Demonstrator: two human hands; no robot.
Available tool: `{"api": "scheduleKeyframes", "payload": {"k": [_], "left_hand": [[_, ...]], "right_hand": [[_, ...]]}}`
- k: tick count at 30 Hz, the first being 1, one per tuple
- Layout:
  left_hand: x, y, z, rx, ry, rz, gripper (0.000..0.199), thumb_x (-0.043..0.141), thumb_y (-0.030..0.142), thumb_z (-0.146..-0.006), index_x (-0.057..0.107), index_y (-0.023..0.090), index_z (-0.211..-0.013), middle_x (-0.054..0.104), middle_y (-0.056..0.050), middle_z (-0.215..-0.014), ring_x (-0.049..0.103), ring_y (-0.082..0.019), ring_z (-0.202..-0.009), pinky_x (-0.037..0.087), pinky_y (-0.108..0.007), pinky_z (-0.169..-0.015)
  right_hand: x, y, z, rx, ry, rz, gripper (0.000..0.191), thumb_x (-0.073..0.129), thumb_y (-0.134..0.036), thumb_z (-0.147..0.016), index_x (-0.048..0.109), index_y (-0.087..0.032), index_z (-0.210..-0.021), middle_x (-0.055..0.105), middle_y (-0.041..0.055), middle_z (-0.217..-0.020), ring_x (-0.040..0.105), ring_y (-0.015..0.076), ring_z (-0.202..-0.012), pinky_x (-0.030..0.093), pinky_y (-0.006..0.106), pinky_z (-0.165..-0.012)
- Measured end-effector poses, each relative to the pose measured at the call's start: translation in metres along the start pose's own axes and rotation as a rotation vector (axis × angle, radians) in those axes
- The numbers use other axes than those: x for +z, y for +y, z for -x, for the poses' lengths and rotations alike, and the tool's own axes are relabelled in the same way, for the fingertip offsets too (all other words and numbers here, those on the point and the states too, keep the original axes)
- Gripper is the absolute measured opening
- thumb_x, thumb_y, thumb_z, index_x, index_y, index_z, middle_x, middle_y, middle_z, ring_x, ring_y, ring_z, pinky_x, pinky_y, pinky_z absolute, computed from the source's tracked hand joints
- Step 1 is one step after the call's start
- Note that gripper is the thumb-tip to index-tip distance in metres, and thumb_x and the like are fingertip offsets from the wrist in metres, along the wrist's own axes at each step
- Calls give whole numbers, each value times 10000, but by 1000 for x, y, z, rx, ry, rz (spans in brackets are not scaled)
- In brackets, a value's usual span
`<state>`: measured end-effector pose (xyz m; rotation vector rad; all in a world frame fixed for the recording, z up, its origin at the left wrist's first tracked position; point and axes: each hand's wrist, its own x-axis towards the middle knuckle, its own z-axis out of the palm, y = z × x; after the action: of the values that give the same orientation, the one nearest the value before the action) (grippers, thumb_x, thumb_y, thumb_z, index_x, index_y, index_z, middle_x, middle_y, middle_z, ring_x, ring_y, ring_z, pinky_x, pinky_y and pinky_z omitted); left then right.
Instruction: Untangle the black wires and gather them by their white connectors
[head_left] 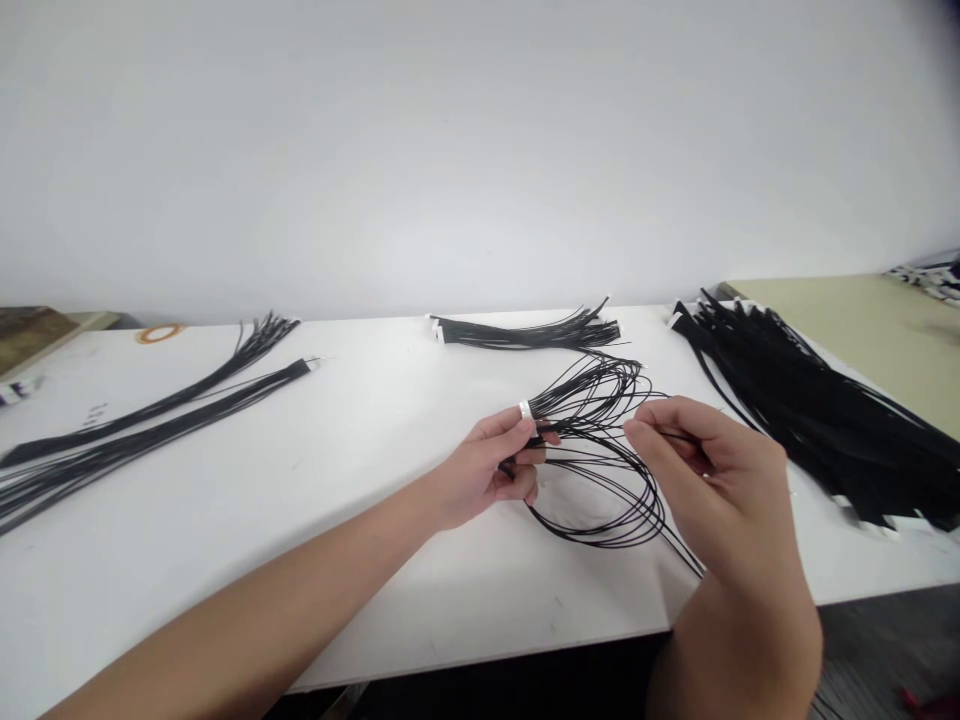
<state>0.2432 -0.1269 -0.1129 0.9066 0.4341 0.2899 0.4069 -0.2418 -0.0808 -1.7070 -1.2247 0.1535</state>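
Observation:
Over the table, my left hand (pixel 514 455) is closed round a bundle of thin black wires (pixel 600 475). A white connector (pixel 526 410) sticks up between its thumb and fingers, and the wires fan out from it to the right in loose loops. My right hand (pixel 709 470) is closed in a pinch just right of these loops. A dark strand of wire passes between its thumb and curled fingers; the thumb and knuckles hide most of it.
Long black wire bundles (pixel 172 425) lie at the left of the white table (pixel 390 580). Another bundle (pixel 517 332) rests at the back middle. A large pile of black wires with white ends (pixel 817 400) covers the right side. An orange ring (pixel 159 333) sits back left.

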Motion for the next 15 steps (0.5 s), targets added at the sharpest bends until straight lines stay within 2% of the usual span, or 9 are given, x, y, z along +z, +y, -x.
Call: {"api": "scheduleKeyframes", "payload": {"k": [15], "left_hand": [[0,0,-1,0,1,11,236,498,385,-885,598,172,-873,347,76,-620,284,4,-368,455,-264,-582]], "right_hand": [[-1,1,1,-11,-5,-1,99,594,-258,-804,573,-207,-721,387,-44,-560,311,82,-522,274,227,-475]]}}
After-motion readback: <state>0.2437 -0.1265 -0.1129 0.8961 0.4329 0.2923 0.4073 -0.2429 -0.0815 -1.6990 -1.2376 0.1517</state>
